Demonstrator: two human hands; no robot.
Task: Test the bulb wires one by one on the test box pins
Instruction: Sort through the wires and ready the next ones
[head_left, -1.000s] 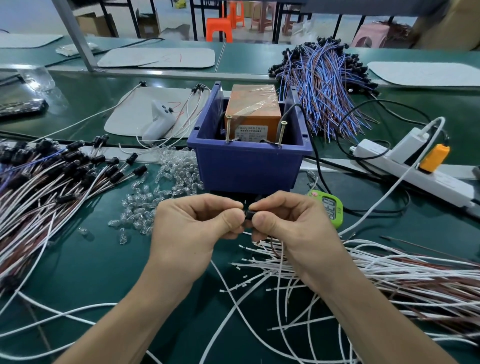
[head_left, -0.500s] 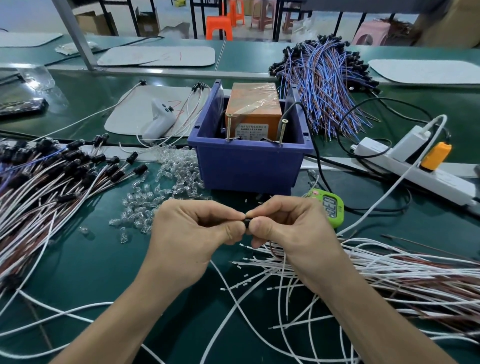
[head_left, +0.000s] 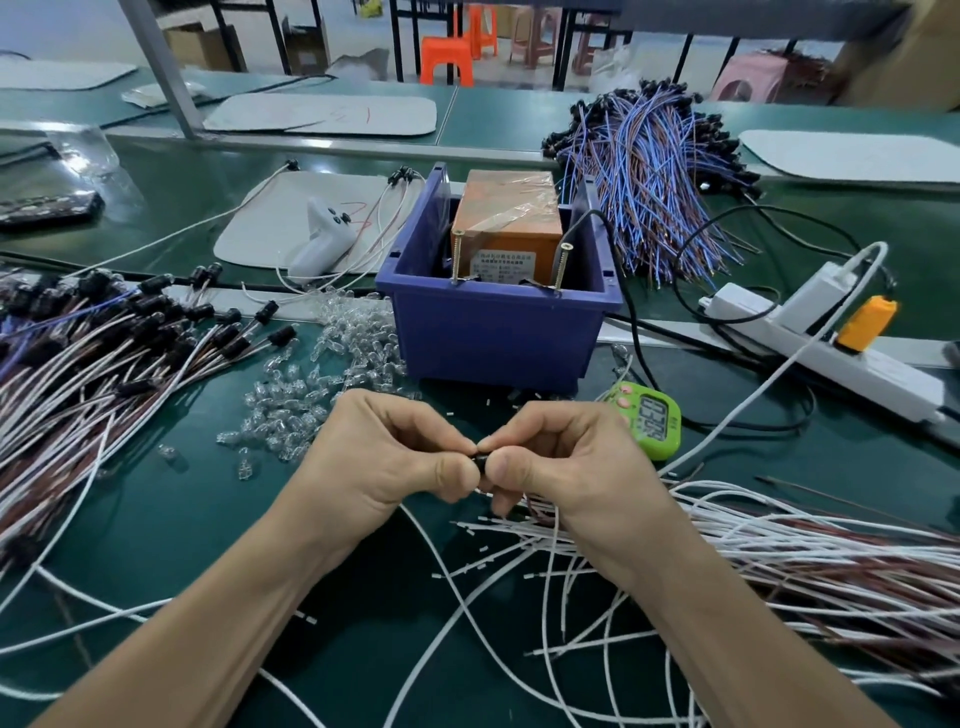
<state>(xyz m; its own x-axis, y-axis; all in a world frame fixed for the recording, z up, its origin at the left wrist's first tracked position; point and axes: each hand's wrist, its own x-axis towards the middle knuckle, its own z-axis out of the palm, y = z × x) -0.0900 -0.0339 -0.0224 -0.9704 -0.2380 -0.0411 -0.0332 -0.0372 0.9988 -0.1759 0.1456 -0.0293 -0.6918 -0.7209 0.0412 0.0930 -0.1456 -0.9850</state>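
Bulb wire socket (head_left: 482, 462) sits pinched between your left hand (head_left: 384, 460) and right hand (head_left: 569, 462); grip firmly, then touch one end per pin (head_left: 457, 257).

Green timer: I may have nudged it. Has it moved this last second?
No. The green timer lies as before, just off the blue bin's near right corner.

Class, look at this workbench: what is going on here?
A person's left hand and right hand together pinch a small black part in front of a blue bin. The orange test box inside it has two upright screws at its front; nothing touches them yet. Clear bulbs lie to the left, white wires under the right hand.
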